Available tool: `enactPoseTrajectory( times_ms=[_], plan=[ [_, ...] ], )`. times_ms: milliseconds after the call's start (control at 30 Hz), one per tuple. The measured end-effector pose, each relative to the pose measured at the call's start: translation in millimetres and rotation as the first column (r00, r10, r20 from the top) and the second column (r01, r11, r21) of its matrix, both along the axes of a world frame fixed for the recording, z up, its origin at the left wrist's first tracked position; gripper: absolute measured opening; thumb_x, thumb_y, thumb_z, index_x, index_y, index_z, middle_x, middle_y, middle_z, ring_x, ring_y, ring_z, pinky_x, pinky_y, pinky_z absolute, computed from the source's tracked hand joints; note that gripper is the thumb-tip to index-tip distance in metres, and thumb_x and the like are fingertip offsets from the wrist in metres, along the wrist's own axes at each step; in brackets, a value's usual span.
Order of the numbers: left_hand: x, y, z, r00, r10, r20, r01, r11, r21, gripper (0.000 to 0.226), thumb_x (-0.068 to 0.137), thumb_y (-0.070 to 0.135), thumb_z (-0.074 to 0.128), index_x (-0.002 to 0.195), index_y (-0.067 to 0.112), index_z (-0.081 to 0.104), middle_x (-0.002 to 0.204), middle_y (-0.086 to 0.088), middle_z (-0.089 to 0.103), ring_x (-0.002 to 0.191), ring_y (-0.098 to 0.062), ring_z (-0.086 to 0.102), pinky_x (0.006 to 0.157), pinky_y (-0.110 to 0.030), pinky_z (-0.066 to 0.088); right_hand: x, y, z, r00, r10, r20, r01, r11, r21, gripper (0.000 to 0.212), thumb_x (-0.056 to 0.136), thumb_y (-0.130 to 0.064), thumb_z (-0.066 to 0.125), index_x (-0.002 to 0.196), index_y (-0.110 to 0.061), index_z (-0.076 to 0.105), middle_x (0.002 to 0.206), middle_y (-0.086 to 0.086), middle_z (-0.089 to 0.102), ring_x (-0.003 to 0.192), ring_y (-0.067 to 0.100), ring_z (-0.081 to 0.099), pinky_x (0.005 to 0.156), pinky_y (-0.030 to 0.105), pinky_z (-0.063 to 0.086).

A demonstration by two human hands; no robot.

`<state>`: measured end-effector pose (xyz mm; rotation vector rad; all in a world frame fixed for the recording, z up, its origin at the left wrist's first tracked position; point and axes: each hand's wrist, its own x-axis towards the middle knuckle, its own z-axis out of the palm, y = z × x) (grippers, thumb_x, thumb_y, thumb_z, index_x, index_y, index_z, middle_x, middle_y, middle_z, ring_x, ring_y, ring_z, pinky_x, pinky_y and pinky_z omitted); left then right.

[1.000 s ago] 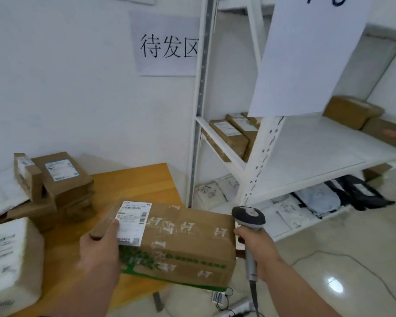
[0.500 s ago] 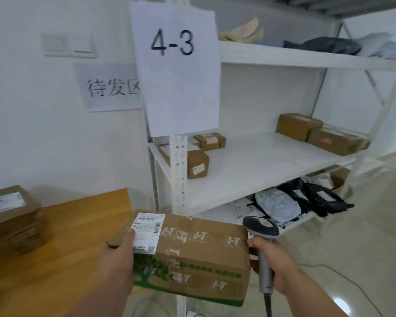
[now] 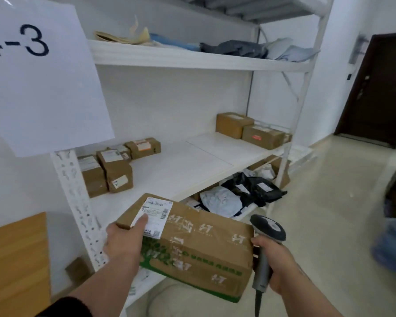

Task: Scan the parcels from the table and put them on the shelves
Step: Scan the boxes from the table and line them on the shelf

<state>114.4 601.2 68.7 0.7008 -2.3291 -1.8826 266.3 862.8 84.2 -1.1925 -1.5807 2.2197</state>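
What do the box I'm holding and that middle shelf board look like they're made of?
Held parcel: brown corrugated cardboard by its look, matte, with glossy clear printed tape and a paper label. Middle shelf board: smooth white panel, probably painted metal or laminate; the seam between panels shows, but the core cannot be told.

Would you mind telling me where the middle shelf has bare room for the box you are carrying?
The middle shelf is bare across its centre, between the left cluster of boxes and the two boxes at the right end. The front edge there is free too. The bottom shelf is crowded with mailer bags. The left hand grips the taped box.
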Motion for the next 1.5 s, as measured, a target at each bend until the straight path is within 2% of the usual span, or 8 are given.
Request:
enactPoseTrajectory(
  times_ms=[167,633,867,933,1033,1167,1333,1500],
  plan=[
    [-47.1,61.1,-4.7,0.991,-0.132,-0.015,0.132,0.991,-0.032,0.069,0.079,0.048,0.076,0.13,0.016,0.043,0.121,-0.014,0.056,0.109,-0.037,0.056,0.07,-0.043,0.05,-27.8,42.8,-9.6,0.993,-0.114,0.005,0.114,0.993,0.01,0.013,0.089,-0.007,0.061,0.103,-0.006,0.062,0.099,0.025,0.069,0.086,0.038,0.062,0.092,0.058,0.051],
    [-221.2,215.3,11.0,0.975,-0.224,0.003,0.223,0.969,-0.108,0.09,0.078,0.062,0.069,0.149,0.032,0.022,0.143,-0.015,0.029,0.127,-0.039,0.039,0.101,-0.055,0.044,-167.1,153.6,6.8,0.963,-0.259,-0.07,0.259,0.966,-0.003,0.024,0.086,-0.01,0.064,0.109,-0.014,0.061,0.109,0.019,0.07,0.104,0.04,0.066,0.098,0.061,0.05],
    [-301.2,302.5,21.6,0.958,-0.281,-0.054,0.283,0.959,0.034,0.085,0.078,0.045,0.078,0.149,0.034,0.031,0.145,-0.01,0.03,0.121,-0.039,0.046,0.088,-0.051,0.053,-235.8,228.7,-1.9,0.953,-0.283,-0.105,0.279,0.959,-0.056,0.018,0.087,-0.007,0.063,0.104,-0.013,0.062,0.112,0.018,0.068,0.101,0.034,0.065,0.083,0.046,0.05],
    [-320.8,327.2,27.2,0.947,-0.308,-0.088,0.317,0.94,0.122,0.065,0.081,0.035,0.078,0.136,0.034,0.045,0.14,-0.009,0.041,0.11,-0.034,0.054,0.07,-0.042,0.055,-254.7,249.2,-5.1,0.949,-0.288,-0.125,0.281,0.957,-0.071,0.018,0.088,-0.006,0.062,0.103,-0.015,0.061,0.11,0.017,0.068,0.104,0.035,0.064,0.083,0.046,0.048],
    [-352.9,389.7,22.9,0.932,-0.342,-0.12,0.362,0.894,0.264,0.039,0.082,0.019,0.077,0.11,0.035,0.054,0.122,-0.008,0.064,0.098,-0.031,0.066,0.076,-0.049,0.059,-290.0,306.2,-6.9,0.95,-0.281,-0.136,0.27,0.959,-0.09,0.013,0.09,-0.004,0.06,0.1,-0.012,0.06,0.098,0.016,0.065,0.087,0.031,0.06,0.078,0.043,0.045],
    [-356.4,476.9,11.0,0.866,-0.5,-0.024,0.471,0.797,0.378,0.049,0.091,0.018,0.069,0.134,0.031,0.049,0.125,-0.004,0.064,0.093,-0.02,0.063,0.086,-0.042,0.056,-338.6,368.1,-5.4,0.974,-0.206,-0.097,0.183,0.961,-0.207,0.021,0.095,-0.001,0.053,0.078,-0.012,0.05,0.068,0.011,0.045,0.058,0.023,0.037,0.06,0.032,0.029],
    [-349.0,553.4,0.5,0.77,-0.637,0.039,0.558,0.702,0.444,0.056,0.094,0.029,0.067,0.144,0.029,0.042,0.122,0.007,0.06,0.092,-0.005,0.06,0.068,-0.026,0.05,-390.8,408.9,2.8,0.988,-0.106,-0.108,0.083,0.977,-0.196,0.011,0.091,-0.002,0.064,0.092,-0.012,0.067,0.081,0.013,0.062,0.071,0.028,0.055,0.068,0.038,0.048],
    [-381.1,588.2,1.5,0.829,-0.558,-0.034,0.524,0.754,0.397,0.065,0.093,0.029,0.068,0.148,0.026,0.034,0.127,0.006,0.053,0.094,-0.009,0.058,0.07,-0.027,0.048,-431.0,443.7,6.6,0.995,-0.01,-0.099,-0.008,0.984,-0.18,0.01,0.092,-0.004,0.066,0.092,-0.014,0.067,0.084,0.012,0.065,0.074,0.028,0.059,0.077,0.043,0.05]
  ],
)
